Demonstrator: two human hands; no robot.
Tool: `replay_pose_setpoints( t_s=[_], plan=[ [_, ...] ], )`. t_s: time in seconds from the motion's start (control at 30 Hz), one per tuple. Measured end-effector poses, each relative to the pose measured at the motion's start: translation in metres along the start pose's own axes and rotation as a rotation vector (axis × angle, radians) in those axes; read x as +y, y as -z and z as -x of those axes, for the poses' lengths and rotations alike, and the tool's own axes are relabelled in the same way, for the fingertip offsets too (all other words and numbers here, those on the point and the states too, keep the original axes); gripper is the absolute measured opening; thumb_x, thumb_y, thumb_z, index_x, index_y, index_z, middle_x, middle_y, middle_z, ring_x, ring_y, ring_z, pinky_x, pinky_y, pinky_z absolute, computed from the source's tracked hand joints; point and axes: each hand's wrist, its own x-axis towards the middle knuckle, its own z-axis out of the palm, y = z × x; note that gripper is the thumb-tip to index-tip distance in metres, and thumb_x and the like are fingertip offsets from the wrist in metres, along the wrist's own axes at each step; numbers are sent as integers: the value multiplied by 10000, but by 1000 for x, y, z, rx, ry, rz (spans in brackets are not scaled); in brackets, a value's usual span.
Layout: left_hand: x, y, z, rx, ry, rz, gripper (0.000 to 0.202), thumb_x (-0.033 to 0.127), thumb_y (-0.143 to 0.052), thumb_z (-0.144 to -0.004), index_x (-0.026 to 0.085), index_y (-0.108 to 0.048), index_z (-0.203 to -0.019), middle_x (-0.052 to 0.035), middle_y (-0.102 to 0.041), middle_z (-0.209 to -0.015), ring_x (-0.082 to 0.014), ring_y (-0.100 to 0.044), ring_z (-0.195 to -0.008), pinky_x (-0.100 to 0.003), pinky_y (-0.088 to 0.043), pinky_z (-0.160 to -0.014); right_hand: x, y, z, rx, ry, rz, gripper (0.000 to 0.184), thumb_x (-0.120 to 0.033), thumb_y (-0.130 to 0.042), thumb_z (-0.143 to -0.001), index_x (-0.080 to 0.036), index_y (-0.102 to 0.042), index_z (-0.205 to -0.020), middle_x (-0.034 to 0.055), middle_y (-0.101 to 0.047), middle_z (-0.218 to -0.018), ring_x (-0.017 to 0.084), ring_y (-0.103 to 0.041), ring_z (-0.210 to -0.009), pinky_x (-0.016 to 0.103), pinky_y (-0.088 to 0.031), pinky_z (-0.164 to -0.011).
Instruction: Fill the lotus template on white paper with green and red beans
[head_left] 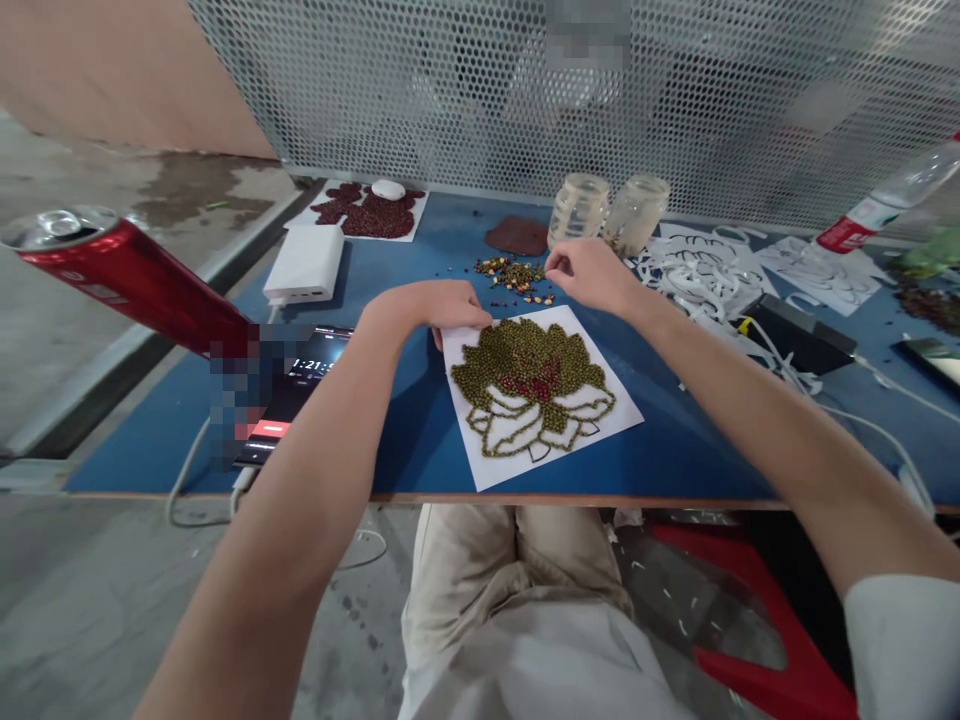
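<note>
A white sheet of paper [481,462] lies turned at an angle on the blue table, with a flower picture [536,385] of green beans and a dark red middle. Several lower petals show bare white inside bean outlines. My left hand [454,305] is closed at the sheet's upper left corner, its fingers partly hidden. Just right of a loose pile of mixed beans and grains [514,273], my right hand [585,272] is held with thumb and forefinger pinched. Whatever may be between those fingertips is too small to make out.
Two jars [577,208] stand behind the pile. Left are a red can [142,285], a phone [300,385] and a white power bank [306,262]. White paper strips [697,275], a black box [799,335] and a bottle [889,205] occupy the right. Perforated metal [450,90] borders the back.
</note>
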Motion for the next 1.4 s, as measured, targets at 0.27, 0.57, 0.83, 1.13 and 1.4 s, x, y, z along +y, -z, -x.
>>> replay_pose_setpoints(
  t_s=[0.27,0.57,0.83,1.13,1.4],
  plan=[
    [3,1,3,3,-13,-9,299,500,-663,-726,221,-664,-617,-62,-696,-730,-202,-593,-669,-320,-409,-614,-3,-30,-12,-13,-61,34,149,-81,-642,-964,-35,-782,-946,173,-749,-904,242,-681,-911,482,-508,-956],
    [4,1,2,1,-6,-25,295,488,-661,-731,215,-669,-622,-73,-709,-757,-208,-575,-684,-319,-419,-633,2,-37,-21,-41,-59,114,189,-79,-566,-979,-57,-751,-947,182,-734,-887,256,-661,-916,448,-515,-946],
    [3,0,1,2,7,-13,282,473,-660,-700,219,-622,-582,-56,-639,-685,-191,-542,-639,-321,-395,-619,-24,22,69,53,34,20,87,-211,-597,-1002,-200,-671,-956,97,-726,-956,224,-648,-854,393,-515,-854],
    [4,0,3,-39,40,58,222,410,-674,-682,210,-669,-587,-62,-672,-704,-202,-603,-676,-318,-452,-655,-49,30,199,-72,70,-76,139,-300,-542,-1063,-253,-609,-952,34,-686,-893,210,-652,-787,362,-511,-743],
    [11,2,17,-276,164,189,162,331,-725,-654,207,-796,-730,-112,-749,-789,-235,-709,-730,-323,-541,-674,-78,13,249,97,-264,-94,161,-365,-593,-1081,-266,-681,-988,24,-742,-907,220,-693,-777,370,-529,-742]
  ],
)
